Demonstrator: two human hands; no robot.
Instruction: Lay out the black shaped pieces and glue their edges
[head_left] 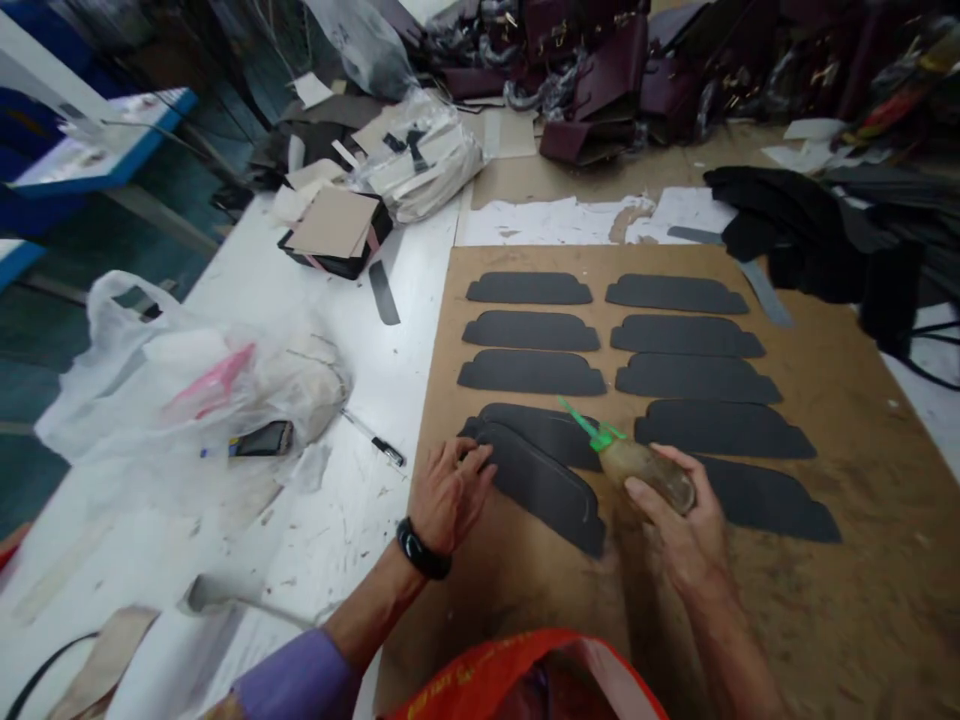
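In the head view, a brownish bottle (646,474) with a green nozzle (579,418) is gripped by the right hand (691,520). The nozzle is pointed to the far left, above the far dark piece (541,418) of an overlapping pair; whether that piece is touched by the tip cannot be told. The tilted dark piece (544,488) is laid partly over it, and its left end is met by the bent fingers of the left hand (454,492); whether it is pinched or only pressed cannot be made out. Eight other dark pieces (532,373) are spread in two columns on the brown board (517,610), beside the white surface (386,375).

The step in hand is judged to be the placing of the tilted piece, with the bottle held ready. For the next move, a steady left hand would be called for, with the overlap squared and the nozzle directed carefully along an edge.
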